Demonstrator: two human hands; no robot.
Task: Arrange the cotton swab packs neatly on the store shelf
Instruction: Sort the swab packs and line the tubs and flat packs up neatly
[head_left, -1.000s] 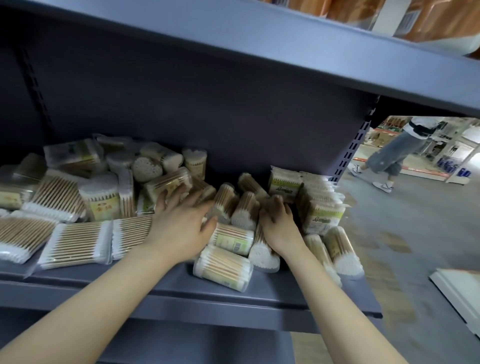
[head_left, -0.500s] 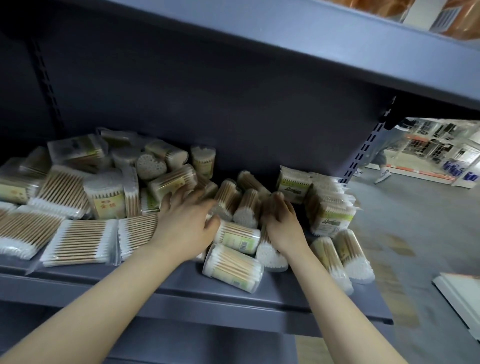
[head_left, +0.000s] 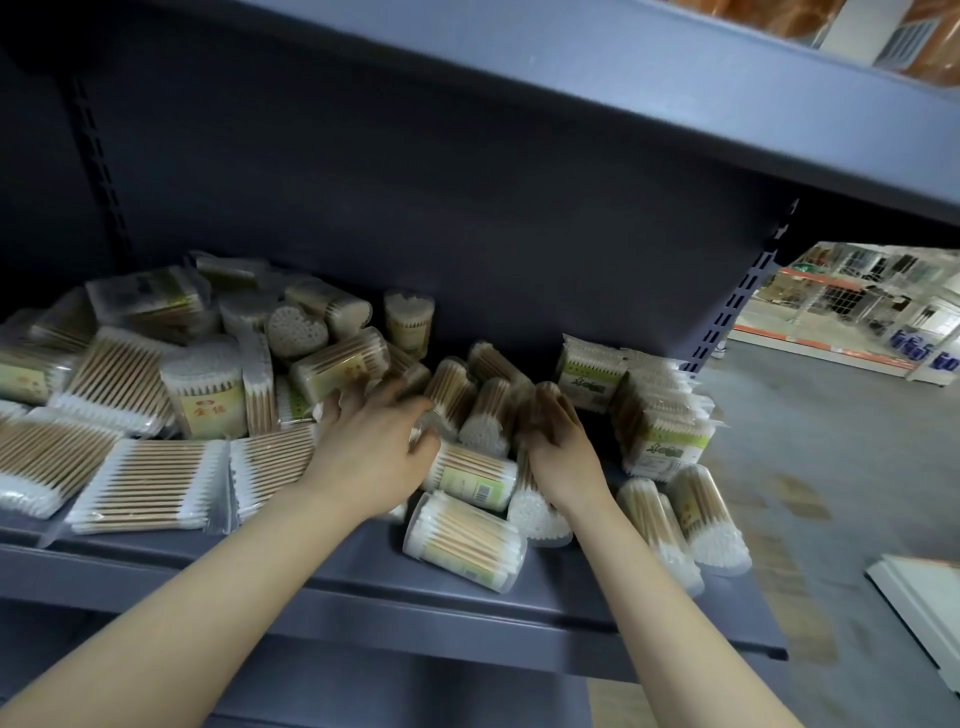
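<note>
Many cotton swab packs lie jumbled on the grey store shelf (head_left: 311, 582). Flat bags (head_left: 148, 486) fill the left, round tubs (head_left: 465, 540) lie tipped over in the middle, and stacked bags (head_left: 667, 436) stand at the right. My left hand (head_left: 371, 452) rests on the middle pile with fingers spread over the packs, its thumb beside a lying tub (head_left: 475, 475). My right hand (head_left: 558, 449) curls its blurred fingers over a lying round tub (head_left: 535, 512) whose white end points at me. Two more tubs (head_left: 691, 525) lie at the shelf's right end.
An upper shelf board (head_left: 623, 88) overhangs closely, with orange goods on it. A dark back panel closes the rear. Right of the slotted upright (head_left: 737, 312) is open aisle floor, a far display (head_left: 857, 312) and a white board (head_left: 919, 592) on the floor.
Both hands have crept slightly deeper into the middle pile of tubs. The view has shifted left, and the person walking in the aisle is no longer in sight.
</note>
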